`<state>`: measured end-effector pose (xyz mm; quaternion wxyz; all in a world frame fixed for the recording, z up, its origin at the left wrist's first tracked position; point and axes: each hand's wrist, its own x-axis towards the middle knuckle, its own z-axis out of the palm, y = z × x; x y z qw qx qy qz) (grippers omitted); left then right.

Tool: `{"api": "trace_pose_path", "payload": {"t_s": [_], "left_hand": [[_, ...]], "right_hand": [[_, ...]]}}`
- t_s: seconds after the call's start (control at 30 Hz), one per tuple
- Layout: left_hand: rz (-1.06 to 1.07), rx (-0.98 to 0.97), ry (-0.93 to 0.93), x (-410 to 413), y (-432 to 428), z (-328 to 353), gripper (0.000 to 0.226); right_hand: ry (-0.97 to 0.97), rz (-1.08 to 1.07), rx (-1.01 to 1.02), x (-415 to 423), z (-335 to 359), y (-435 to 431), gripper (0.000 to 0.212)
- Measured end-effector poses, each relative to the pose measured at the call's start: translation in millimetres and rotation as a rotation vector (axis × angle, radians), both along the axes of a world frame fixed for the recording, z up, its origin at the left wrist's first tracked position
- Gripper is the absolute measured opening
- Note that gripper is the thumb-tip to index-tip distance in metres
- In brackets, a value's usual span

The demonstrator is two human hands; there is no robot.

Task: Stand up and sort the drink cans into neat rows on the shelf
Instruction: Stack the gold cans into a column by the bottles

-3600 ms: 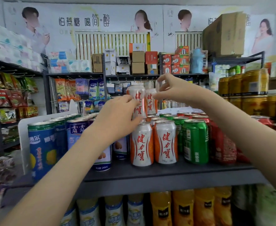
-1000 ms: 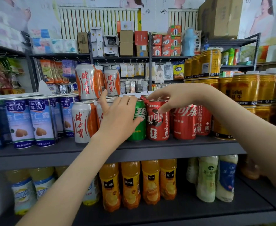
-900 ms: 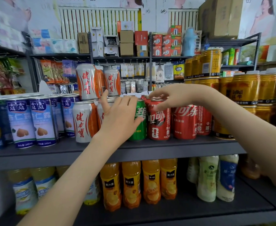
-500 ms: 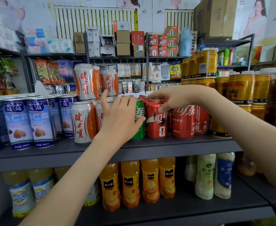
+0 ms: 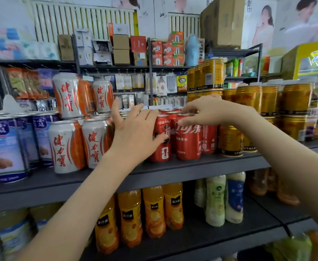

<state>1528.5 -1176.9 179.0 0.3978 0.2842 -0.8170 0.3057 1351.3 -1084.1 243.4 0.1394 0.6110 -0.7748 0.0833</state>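
Could tip the left red can (image 5: 162, 147) off the shelf (image 5: 192, 166), centre frame, with left hand (image 5: 133, 132) spread flat against it, right hand (image 5: 207, 112) pinching the rim of the right red can (image 5: 188, 142).

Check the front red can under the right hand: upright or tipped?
Upright. The red can stands with its base flat on the shelf, label straight; the right hand grips its top rim.

健力寶: white-orange cans (image 5: 66, 146); 可口可乐: red can (image 5: 188, 140)
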Motion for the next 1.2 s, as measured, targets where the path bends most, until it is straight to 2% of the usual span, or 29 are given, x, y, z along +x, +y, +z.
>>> {"api": "trace_pose_path", "payload": {"t_s": [0.2,0.37,0.47,0.53,0.63,0.73,0.83,1.2], "left_hand": [[0.061,0.048,0.002,-12,7,-3,0.062],[0.107,0.103,0.039,-21,11,-4,0.061],[0.153,0.123,0.063,-26,16,-5,0.064],[0.157,0.105,0.098,-31,22,-6,0.066],[0.122,0.081,0.122,-45,34,-1,0.067],[0.092,0.099,0.042,-62,41,6,0.065],[0.121,0.103,-0.045,-73,39,10,0.061],[0.106,0.186,-0.112,-77,33,17,0.053]], "right_hand": [[-0.227,0.273,0.134,-7,8,4,0.047],[-0.209,0.379,0.2,-20,12,0,0.049],[-0.201,0.435,0.166,-28,9,-2,0.052],[-0.179,0.438,0.072,-38,8,-1,0.056],[-0.05,0.353,-0.065,-53,10,2,0.049],[0.084,0.254,-0.015,-62,6,4,0.043],[0.139,0.24,-0.069,-65,1,0,0.034],[-0.032,0.351,-0.019,-85,8,5,0.02]]}}
